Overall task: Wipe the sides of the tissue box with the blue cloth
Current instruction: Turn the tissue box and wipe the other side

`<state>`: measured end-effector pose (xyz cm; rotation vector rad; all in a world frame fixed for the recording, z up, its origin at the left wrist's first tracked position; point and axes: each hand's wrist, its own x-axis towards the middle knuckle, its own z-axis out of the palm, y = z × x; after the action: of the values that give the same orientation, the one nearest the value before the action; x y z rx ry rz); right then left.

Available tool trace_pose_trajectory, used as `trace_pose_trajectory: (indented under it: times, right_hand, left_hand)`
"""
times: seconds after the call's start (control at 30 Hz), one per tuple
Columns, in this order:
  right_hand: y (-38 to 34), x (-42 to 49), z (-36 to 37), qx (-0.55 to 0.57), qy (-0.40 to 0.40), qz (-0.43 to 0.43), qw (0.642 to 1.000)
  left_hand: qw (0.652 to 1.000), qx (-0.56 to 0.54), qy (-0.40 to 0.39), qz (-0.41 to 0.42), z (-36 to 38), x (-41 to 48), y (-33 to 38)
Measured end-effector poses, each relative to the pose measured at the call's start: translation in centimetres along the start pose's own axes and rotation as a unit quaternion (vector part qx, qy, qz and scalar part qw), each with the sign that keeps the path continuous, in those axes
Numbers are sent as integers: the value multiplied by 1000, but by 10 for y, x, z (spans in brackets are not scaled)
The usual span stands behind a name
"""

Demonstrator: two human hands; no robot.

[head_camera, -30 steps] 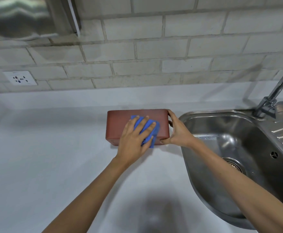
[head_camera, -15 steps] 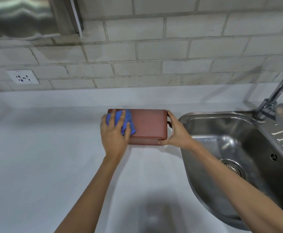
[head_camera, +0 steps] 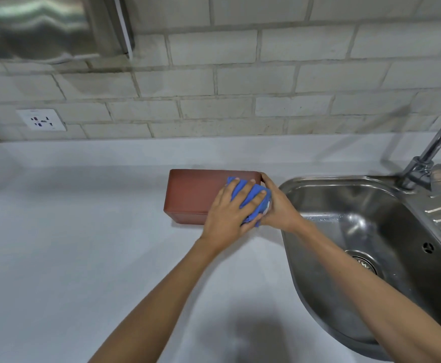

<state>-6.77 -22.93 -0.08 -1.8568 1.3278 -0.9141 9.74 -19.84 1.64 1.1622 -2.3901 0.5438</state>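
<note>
A reddish-brown tissue box (head_camera: 192, 195) stands on the white counter, just left of the sink. My left hand (head_camera: 230, 210) presses a crumpled blue cloth (head_camera: 252, 199) flat against the right part of the box's near side, fingers spread over the cloth. My right hand (head_camera: 279, 205) grips the box's right end, thumb low and fingers over its top corner. The right end of the box is hidden behind both hands.
A stainless steel sink (head_camera: 319, 184) with a drain (head_camera: 363, 263) lies to the right, a tap (head_camera: 423, 166) at its back. A tiled wall with a socket (head_camera: 41, 119) runs behind the white counter (head_camera: 70, 244). A metal hood (head_camera: 44, 24) hangs at the upper left.
My left hand has slid the blue cloth from the box's left end back to its right end, up against my right hand. The box and my right hand have stayed put.
</note>
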Motion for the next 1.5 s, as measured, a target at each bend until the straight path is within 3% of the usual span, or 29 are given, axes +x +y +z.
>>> trace_pose_trajectory:
  times: [0.07, 0.13, 0.3, 0.4, 0.47, 0.57, 0.63, 0.8, 0.93, 1.03, 1.17, 1.4, 1.5]
  right_hand:
    - [0, 0, 0, 9, -6, -4, 1000]
    - [-1, 1, 0, 19, -6, -8, 1000]
    - [0, 0, -1, 24, -12, -1, 1000]
    - [1, -2, 1, 27, -6, 2, 1000]
    - [1, -6, 3, 20, 2, -3, 1000]
    - [-1, -15, 10, 7, 20, -33, 999]
    - [-2, -23, 16, -4, 30, -55, 998]
    - [0, -47, 28, -29, 6, -43, 999]
    - [0, -68, 40, 26, 17, -11, 999]
    - [1, -75, 45, 28, 53, -3, 998]
    - [8, -77, 46, 12, 75, 22, 997]
    - [16, -66, 43, 26, 87, 53, 994]
    - [20, -60, 39, 18, 89, 69, 994]
  left_hand:
    - [999, 35, -10, 37, 1, -18, -22]
    - [999, 45, -1, 21, -1, -36, -46]
    - [997, 3, 37, -71, 1, -72, -89]
    - [974, -118, 58, -186, 1, -90, -93]
    - [927, -239, 69, -281, 2, -94, -85]
    - [785, -392, 118, -465, -6, -79, -76]
    - [709, -420, 87, -560, -14, -67, -81]
    - [632, -471, -28, -615, -34, -70, -93]
    - [626, -466, -108, -615, -43, -82, -88]
    - [641, -471, -132, -591, -45, -86, -82]
    - [636, -487, -125, -586, -42, -83, -77]
    - [583, -538, -104, -600, -36, -78, -72]
    - [587, -531, -115, -600, -33, -76, -74]
